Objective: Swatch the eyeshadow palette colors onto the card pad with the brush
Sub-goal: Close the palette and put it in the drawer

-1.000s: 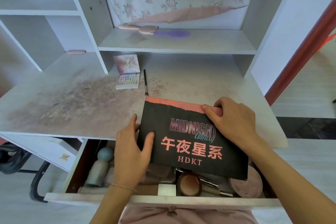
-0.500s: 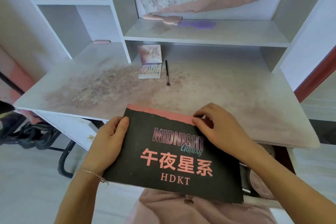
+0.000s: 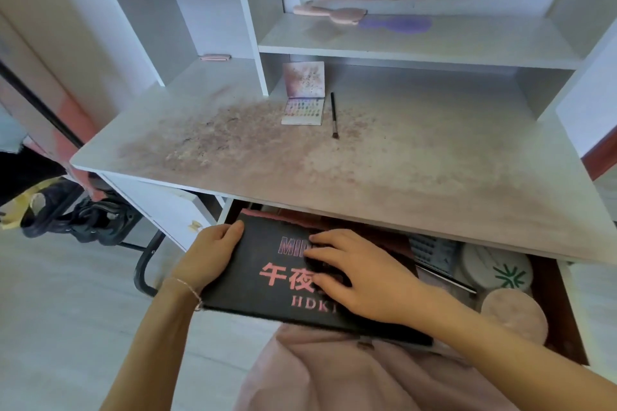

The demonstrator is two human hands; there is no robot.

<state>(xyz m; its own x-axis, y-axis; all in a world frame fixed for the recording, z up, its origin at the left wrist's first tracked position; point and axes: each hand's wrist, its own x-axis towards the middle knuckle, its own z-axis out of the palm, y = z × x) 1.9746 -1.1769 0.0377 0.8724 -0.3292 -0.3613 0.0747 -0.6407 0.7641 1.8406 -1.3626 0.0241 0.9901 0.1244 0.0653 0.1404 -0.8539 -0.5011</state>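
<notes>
The left hand (image 3: 208, 259) gripped the left edge of the black card pad (image 3: 267, 280), fingers curled over its top corner, while the right hand (image 3: 362, 280) lay flat on the cover with fingers spread and pressing, holding nothing. The pad sat low, over the open drawer (image 3: 567, 304) and partly under the desk edge, its near end above the person's lap.

Judging from this, the pad was being handled at the drawer, not yet set on the desk (image 3: 400, 170) for swatching. To do it well, the person would want to keep the pad level, clear the desk's front lip, and lay it down square, short of the other tools.

The drawer held a round white compact with a green mark (image 3: 497, 272), a pink powder puff (image 3: 514, 314) in front of it, and a dark patterned item behind; more was hidden under the pad.

Farther back on the desk, the eyeshadow palette (image 3: 303, 108) stood open, with the brush (image 3: 334, 115) lying just beside it on the right, well apart from the hands.
</notes>
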